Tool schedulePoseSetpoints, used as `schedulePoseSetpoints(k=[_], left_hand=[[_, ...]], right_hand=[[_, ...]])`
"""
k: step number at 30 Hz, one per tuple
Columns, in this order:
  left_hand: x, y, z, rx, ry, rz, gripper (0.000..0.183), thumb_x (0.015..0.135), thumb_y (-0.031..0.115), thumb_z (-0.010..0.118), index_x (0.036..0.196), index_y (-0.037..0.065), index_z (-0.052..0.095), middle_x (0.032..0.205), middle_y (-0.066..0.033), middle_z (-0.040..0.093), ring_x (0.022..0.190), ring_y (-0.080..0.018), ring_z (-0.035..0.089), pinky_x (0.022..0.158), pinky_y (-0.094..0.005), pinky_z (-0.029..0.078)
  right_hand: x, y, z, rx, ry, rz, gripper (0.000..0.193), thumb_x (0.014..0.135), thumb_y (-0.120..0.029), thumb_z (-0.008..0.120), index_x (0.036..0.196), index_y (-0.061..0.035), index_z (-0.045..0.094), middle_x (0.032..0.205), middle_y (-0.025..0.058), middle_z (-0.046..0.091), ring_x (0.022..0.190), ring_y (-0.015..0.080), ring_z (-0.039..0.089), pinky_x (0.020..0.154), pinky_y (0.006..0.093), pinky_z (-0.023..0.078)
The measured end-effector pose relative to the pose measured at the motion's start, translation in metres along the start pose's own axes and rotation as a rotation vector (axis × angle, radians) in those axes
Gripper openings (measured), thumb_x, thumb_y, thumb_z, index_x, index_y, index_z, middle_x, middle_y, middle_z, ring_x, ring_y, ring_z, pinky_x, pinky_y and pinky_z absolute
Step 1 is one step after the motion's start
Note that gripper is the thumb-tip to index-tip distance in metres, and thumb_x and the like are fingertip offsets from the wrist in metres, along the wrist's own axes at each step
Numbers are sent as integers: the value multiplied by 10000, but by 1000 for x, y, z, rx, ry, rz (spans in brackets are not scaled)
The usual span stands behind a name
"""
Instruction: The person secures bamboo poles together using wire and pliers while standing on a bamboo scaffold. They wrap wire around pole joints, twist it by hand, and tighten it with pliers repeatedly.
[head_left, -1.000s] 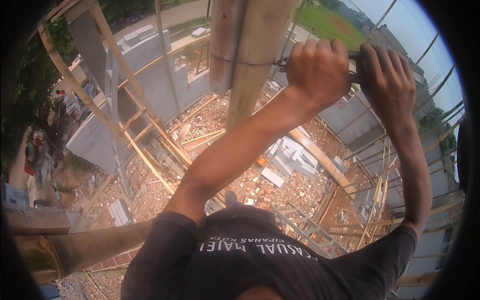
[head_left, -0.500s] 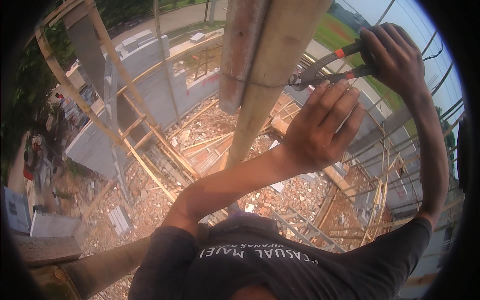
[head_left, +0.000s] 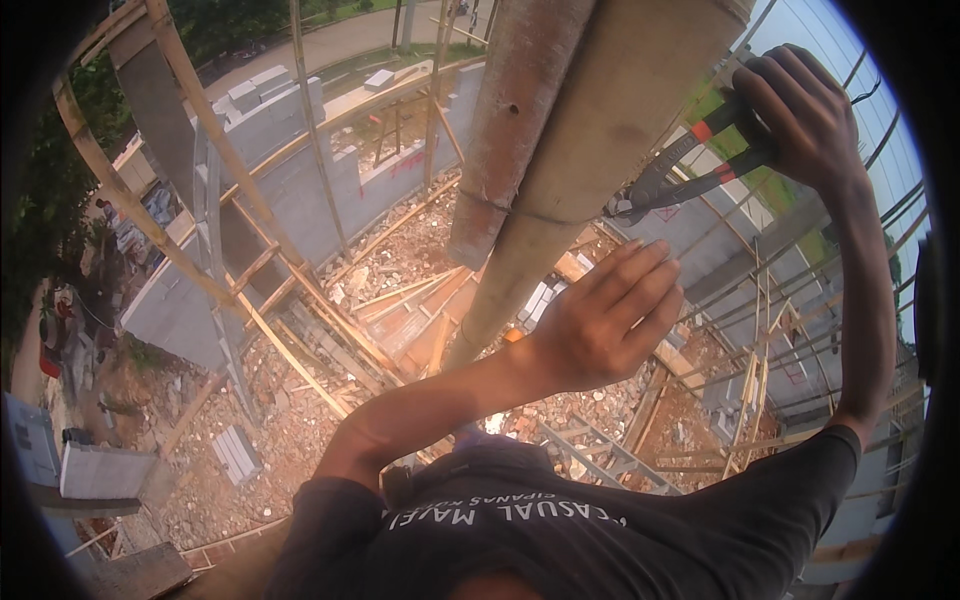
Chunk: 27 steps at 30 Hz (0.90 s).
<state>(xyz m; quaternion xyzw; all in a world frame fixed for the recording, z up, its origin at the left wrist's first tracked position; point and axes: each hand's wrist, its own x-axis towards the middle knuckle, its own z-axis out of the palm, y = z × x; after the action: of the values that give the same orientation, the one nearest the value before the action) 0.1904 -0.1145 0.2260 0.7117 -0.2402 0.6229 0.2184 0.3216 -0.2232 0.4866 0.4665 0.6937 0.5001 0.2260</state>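
The grey-headed pincers (head_left: 645, 192) have black handles banded in orange-red.

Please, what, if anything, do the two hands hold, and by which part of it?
The right hand holds the pincers by the handles; the left hand holds nothing.

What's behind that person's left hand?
Past the open, bare left hand, broken reddish-brown rubble and white rectangular blocks show below, around its edges. Whatever lies directly behind it is covered.
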Motion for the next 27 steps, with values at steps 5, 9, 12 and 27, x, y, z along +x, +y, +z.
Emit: schedulePoseSetpoints(k=[5,9,12,27], left_hand=[[0,-7,-4,-10,-12,-1,273,759,37,703,1020,-31,653,1173,-183,620,1183,-360,599,991,-447,528],[-3,-12,-8,-41,-17,11,268,756,36,704,1010,-34,657,1160,-177,628,1168,-356,609,969,-435,542],[-4,-16,-8,-48,-15,7,259,758,39,702,1003,-33,659,1151,-175,635,1152,-352,619,951,-430,553],[7,1,8,-137,5,48,263,746,54,687,992,-36,662,1136,-176,643,1125,-346,627,957,-442,559]], right_hand=[[5,3,2,18,-9,-16,227,730,-50,771,897,-16,622,814,94,625,741,264,634,671,381,545],[-6,9,3,16,-48,-19,243,711,-35,761,917,-6,635,828,103,632,756,271,643,691,391,553],[8,10,4,43,-26,-54,287,679,-32,759,941,3,648,848,114,641,777,277,651,718,399,558],[16,24,17,-44,129,-196,218,722,-100,721,914,-27,651,783,50,572,695,220,572,626,338,495]])
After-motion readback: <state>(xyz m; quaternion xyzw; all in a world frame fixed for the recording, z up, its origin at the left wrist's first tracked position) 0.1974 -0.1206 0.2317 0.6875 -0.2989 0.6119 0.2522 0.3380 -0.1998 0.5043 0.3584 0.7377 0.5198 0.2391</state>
